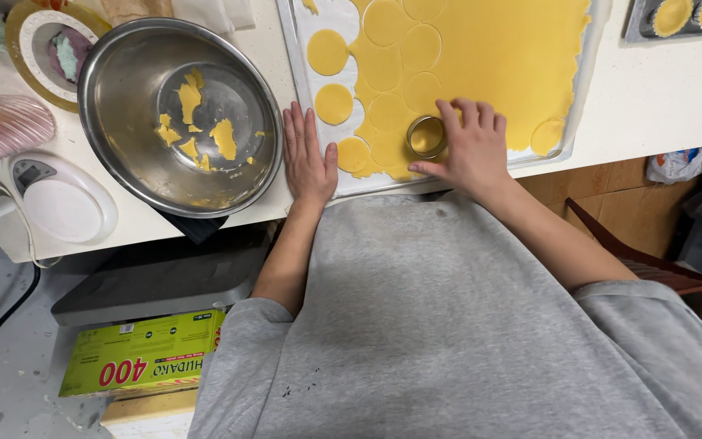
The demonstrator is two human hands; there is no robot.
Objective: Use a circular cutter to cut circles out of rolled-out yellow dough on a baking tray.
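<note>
White bench (652, 97) is filling the upper part of the head view, and a baking tray (290, 49) is sitting on it, lined with white paper and carrying a rolled sheet of yellow dough (513, 57). Rounds are already cut into the dough's left part, and three loose dough circles (328, 52) are lying on the bare paper beside it. Left of the tray, a steel bowl (115, 122) is holding yellow dough scraps (223, 138), and its rim is sitting just beside the left hand. A white kitchen scale (62, 199) is lying at the bench's left edge, with a roll of tape (22, 36) behind it. A dark tin with filled tart shells (696, 15) is showing at the top right corner. Below the bench, a green box (144, 354) is lying on the floor near a grey step.

Left hand (306, 158) is lying flat, fingers (296, 126) stretched out and together, palm pressing on the tray's near left corner and gripping nothing. Right hand (469, 146) is resting on the dough near the tray's front edge, its fingers (452, 114) curving loosely around a round metal cutter (426, 136). The cutter is standing in the dough among the cut rounds, with fingertips touching its rim.
</note>
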